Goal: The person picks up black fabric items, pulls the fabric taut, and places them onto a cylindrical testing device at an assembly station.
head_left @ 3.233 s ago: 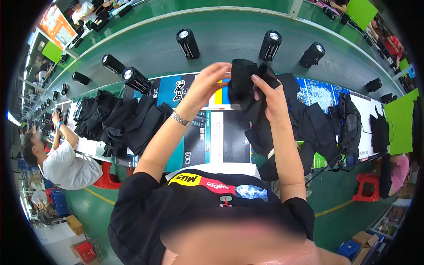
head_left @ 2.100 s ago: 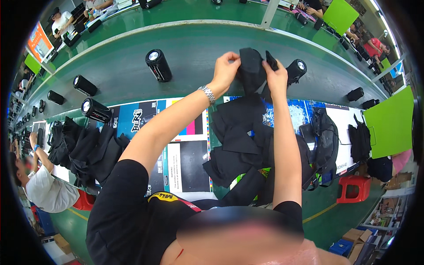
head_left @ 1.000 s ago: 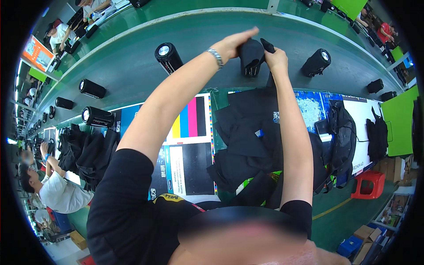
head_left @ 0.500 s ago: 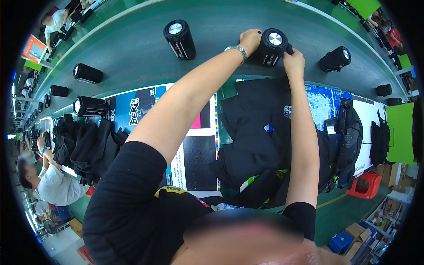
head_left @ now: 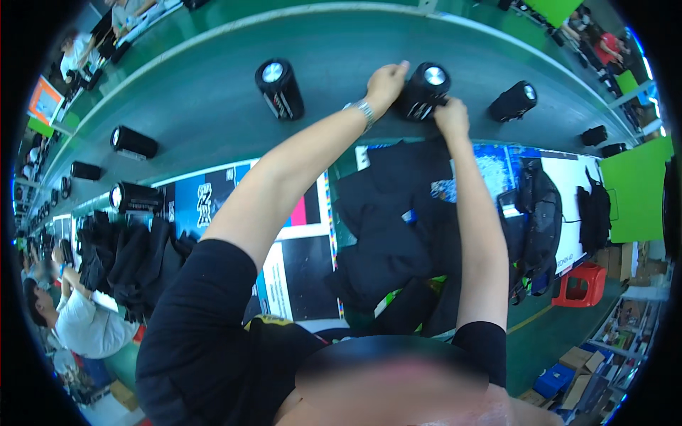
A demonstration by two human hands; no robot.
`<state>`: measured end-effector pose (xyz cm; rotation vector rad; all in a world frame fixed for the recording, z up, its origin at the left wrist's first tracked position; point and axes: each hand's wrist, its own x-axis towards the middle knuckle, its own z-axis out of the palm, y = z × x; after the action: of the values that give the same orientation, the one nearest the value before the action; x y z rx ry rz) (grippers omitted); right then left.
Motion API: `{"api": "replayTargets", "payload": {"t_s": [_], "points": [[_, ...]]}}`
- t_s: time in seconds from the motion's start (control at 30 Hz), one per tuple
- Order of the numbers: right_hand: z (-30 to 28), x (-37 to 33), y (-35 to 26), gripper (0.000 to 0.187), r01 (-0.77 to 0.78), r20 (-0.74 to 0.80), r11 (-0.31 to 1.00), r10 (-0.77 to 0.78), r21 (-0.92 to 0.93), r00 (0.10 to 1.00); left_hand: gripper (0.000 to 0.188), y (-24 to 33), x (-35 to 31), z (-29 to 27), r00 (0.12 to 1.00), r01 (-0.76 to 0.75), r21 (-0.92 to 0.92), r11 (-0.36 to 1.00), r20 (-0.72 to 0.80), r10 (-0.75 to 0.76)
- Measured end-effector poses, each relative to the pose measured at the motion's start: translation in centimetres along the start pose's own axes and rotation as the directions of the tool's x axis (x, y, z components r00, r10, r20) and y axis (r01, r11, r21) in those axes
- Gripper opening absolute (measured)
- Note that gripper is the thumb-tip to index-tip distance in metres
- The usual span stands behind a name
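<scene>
A black cylindrical speaker [head_left: 420, 98] with a shiny silver disc on its top end stands tilted on the grey belt, between my two hands. At its left side my left hand [head_left: 386, 86] is closed with bent fingers against it; the fingertips are partly hidden. My right hand [head_left: 452, 118] grips the speaker's lower right edge, the fingers pinched together; whether a strap is between them is too small to tell. Farther left on the belt stands another black speaker [head_left: 280, 96], and to the right a third one [head_left: 511, 104] leans over.
Several more speakers lie along the grey belt [head_left: 334, 53] to the left. Black cloth pieces [head_left: 387, 213] are heaped on the printed table before me. A black backpack [head_left: 543, 213] and a red stool [head_left: 579, 284] are at right; a co-worker [head_left: 85, 323] sits at far left.
The whole view has shifted, so the scene sits lower and further left in the picture. Both hands remain at the same speaker; the dark strap seen near my right hand no longer shows.
</scene>
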<state>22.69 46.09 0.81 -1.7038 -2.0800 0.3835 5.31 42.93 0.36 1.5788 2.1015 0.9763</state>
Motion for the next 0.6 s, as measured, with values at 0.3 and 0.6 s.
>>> {"api": "replayTargets", "payload": {"t_s": [0.3,0.6], "points": [[-5.0,-3.6,-3.6,0.033,-0.014,-0.040,0.996,0.018,0.093,0.999,0.047,5.5,-4.6,-4.9,0.991,-0.031,-0.810,0.586,-0.100,-0.086],[-7.0,-8.8,-9.6,0.043,-0.265,0.260,-0.072,-0.074,0.961,0.963,0.037,3.4,-8.5,-8.5,0.971,-0.005,-0.895,-0.446,0.102,-0.215]]}}
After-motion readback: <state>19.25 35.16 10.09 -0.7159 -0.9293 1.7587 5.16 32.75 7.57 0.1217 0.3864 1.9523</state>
